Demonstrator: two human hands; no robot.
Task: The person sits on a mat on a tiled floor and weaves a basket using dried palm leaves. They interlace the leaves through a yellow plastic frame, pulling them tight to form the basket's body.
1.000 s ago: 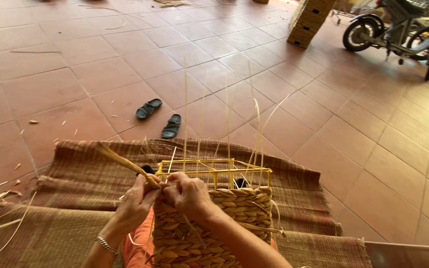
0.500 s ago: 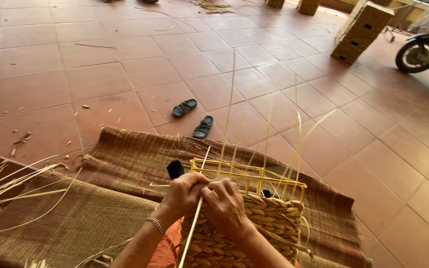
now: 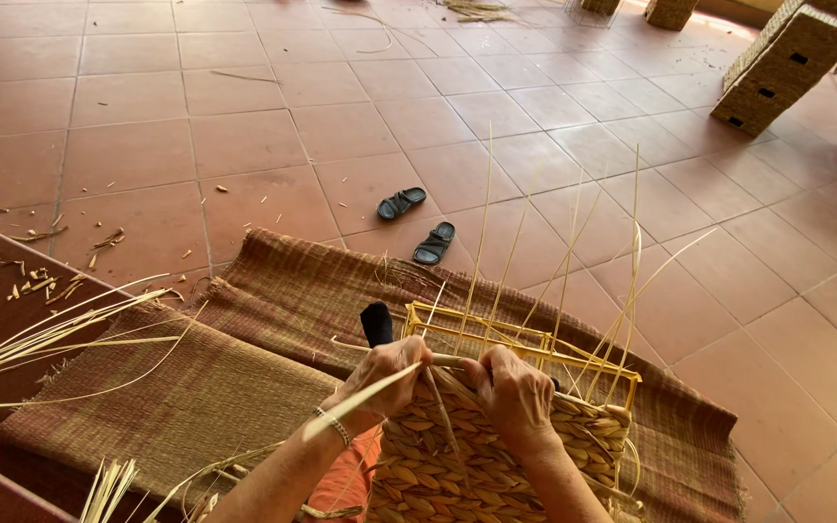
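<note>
On a woven mat (image 3: 244,387), both hands (image 3: 385,378) (image 3: 515,392) pinch reed strands (image 3: 438,360), grips clamped, against the half-woven basket's (image 3: 477,465) yellow frame (image 3: 525,344).

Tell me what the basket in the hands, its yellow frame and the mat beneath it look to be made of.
Basket: woven plant fibre, likely dried grass or hyacinth; tan, matte, plaited strands.
Yellow frame: probably painted metal wire; thin, straight, even bars with a smooth coat.
Mat: coarse woven reed or sedge; brown, dull, ribbed, with frayed edges.
Both the left hand and the right hand grip pale, dry-looking strands at the rim.
</note>
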